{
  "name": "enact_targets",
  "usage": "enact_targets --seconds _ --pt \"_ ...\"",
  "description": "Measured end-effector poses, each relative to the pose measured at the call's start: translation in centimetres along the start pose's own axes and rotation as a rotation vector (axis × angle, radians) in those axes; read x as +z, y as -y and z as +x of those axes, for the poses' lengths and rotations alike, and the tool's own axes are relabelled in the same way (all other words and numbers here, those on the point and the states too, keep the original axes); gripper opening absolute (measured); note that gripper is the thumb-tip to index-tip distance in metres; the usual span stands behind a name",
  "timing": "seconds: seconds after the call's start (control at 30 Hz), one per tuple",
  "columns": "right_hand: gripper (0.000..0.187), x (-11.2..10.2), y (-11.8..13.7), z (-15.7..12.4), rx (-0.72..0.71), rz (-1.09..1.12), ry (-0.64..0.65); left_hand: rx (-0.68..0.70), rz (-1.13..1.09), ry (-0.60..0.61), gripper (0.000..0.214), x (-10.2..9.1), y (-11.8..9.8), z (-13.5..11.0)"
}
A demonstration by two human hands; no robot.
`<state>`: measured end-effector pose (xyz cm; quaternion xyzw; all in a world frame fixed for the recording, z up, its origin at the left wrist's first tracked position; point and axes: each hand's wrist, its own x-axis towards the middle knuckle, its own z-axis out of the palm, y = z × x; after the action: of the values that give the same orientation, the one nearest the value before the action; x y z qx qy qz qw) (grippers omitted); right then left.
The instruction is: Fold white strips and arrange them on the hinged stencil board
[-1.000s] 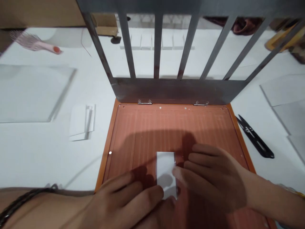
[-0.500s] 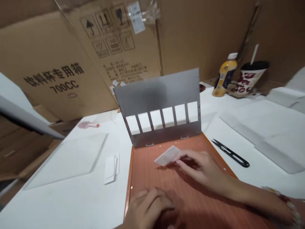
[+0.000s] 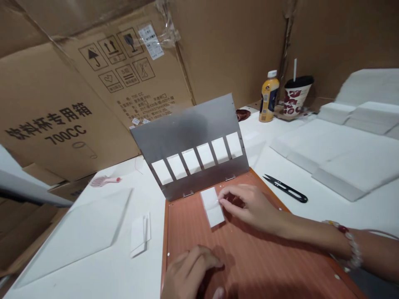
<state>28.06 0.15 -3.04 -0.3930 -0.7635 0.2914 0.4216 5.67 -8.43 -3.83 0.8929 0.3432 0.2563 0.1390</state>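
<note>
Turned card (image 3: 213,212); edge btwn R fingers (image 3: 231,190)

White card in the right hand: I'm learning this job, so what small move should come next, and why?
Probably settle the white card flat on the reddish-brown board: the right hand pinches its edge over that surface, and the slotted metal plate stands raised.

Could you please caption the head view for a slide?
Right hand pinches a white rectangular card over a reddish-brown board hinged to a slotted grey metal plate.
</note>
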Motion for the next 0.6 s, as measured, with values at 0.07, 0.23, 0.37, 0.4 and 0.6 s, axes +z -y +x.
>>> enact_targets --seconds 0.07,0.23,0.37,0.4,0.6 --pt "0.016 0.0 -0.1 0.1 -0.063 -0.075 -0.039 0.021 -0.001 0.040 0.021 -0.2 0.3 0.0" --pt "0.015 0.2 -0.5 0.0 -0.231 -0.218 -0.134 -0.030 -0.011 0.028 0.027 -0.4 0.4 0.3" --pt "0.015 0.1 -0.6 -0.1 -0.323 -0.279 -0.164 -0.061 -0.021 -0.023 0.024 -0.2 -0.2 0.4" --pt "0.014 0.1 -0.5 -0.1 -0.346 -0.293 -0.163 -0.071 -0.010 -0.047 0.024 -0.1 -0.4 0.4" --pt "0.017 0.1 -0.1 -0.5 -0.468 -0.407 -0.175 -0.089 0.114 -0.077 0.030 0.0 -0.9 0.5"
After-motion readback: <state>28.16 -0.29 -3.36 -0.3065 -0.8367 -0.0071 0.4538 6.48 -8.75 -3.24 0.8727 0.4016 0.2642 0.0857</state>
